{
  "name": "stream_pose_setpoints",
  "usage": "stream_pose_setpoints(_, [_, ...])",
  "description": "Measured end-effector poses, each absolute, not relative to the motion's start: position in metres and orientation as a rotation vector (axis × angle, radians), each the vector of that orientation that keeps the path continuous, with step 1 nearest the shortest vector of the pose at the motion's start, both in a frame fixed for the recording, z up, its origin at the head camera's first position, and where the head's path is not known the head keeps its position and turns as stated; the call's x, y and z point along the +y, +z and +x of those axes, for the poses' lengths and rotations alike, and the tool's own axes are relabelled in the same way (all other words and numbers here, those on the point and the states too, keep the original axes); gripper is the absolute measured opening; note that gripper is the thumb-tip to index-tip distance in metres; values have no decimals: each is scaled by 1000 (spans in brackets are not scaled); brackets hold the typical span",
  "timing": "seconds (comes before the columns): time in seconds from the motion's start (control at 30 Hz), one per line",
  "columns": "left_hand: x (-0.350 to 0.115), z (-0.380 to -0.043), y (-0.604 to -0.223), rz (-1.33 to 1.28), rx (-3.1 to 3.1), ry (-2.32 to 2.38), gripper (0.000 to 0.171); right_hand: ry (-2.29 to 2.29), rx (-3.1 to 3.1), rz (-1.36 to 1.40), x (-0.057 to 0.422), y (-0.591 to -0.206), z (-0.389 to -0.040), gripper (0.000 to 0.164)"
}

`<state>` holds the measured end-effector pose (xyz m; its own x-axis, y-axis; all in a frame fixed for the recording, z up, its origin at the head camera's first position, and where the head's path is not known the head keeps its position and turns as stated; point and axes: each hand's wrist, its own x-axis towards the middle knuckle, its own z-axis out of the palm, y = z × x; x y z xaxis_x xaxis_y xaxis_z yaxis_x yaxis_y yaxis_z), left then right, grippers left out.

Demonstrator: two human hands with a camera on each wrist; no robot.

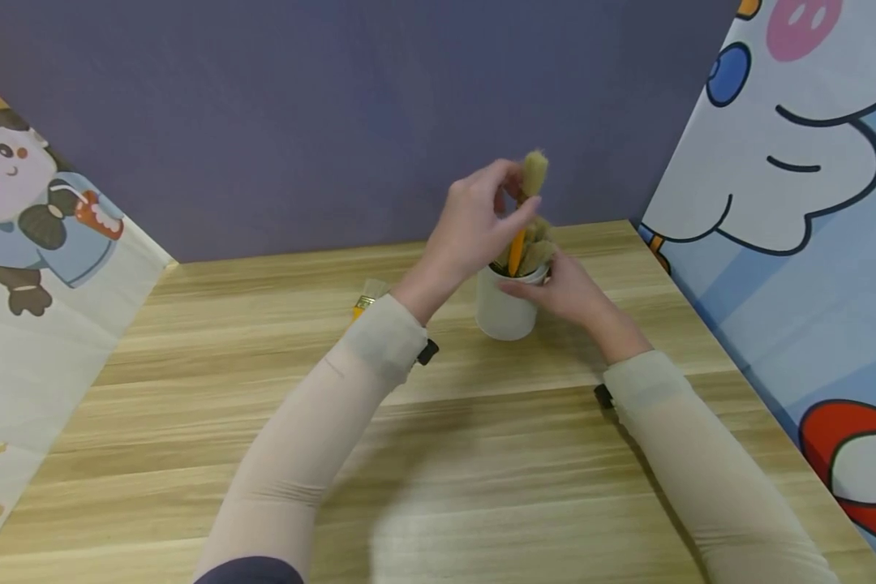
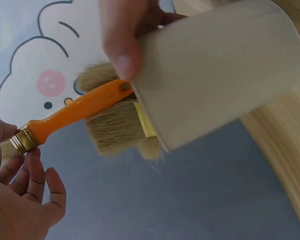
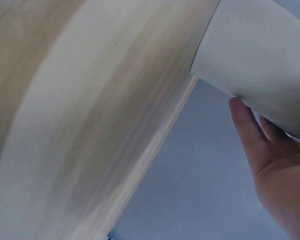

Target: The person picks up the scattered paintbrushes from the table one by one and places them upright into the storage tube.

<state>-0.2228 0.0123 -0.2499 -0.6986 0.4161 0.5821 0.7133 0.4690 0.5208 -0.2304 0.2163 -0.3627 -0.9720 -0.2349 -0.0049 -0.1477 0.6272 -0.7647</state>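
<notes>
My left hand (image 1: 474, 215) pinches a paintbrush (image 2: 80, 109) by its brass ferrule, with the pale bristles up. The brush's orange handle points down, its end at the mouth of a white cup (image 1: 506, 312). In the left wrist view, other brushes with tan bristles (image 2: 112, 131) stick up out of the cup; their handles are hidden inside it. My right hand (image 1: 573, 288) grips the cup near its rim, thumb on the near side. The right wrist view shows its fingers against the cup wall (image 3: 260, 55). The cup stands upright on the table.
Another paintbrush (image 1: 368, 298) lies on the wooden table (image 1: 263, 389) left of the cup, partly covered by my left forearm. A dark panel (image 1: 321, 130) rises behind the table. Cartoon-printed panels flank it on the left (image 1: 66, 300) and right (image 1: 788, 324).
</notes>
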Motion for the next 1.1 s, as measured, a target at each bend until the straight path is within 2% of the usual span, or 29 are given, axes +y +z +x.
stream_pose_setpoints(0.13, [10, -230, -254, -944, -2301, -1021, 26, -1251, 2737, -301, 215, -362, -231, 108])
stream_pose_setpoints(0.3, [10, -235, -259, -948, -2321, -973, 31, -1230, 2738, -262, 215, -362, -232, 115])
stream_pose_setpoints(0.67, [2, -243, -274, -792, -2444, -1282, 33, -1165, 2719, -178, 212, -360, -231, 130])
stream_pose_setpoints(1.1, [1, -250, -307, -779, -2576, -1284, 32, -1214, 2722, -218, 213, -361, -230, 121])
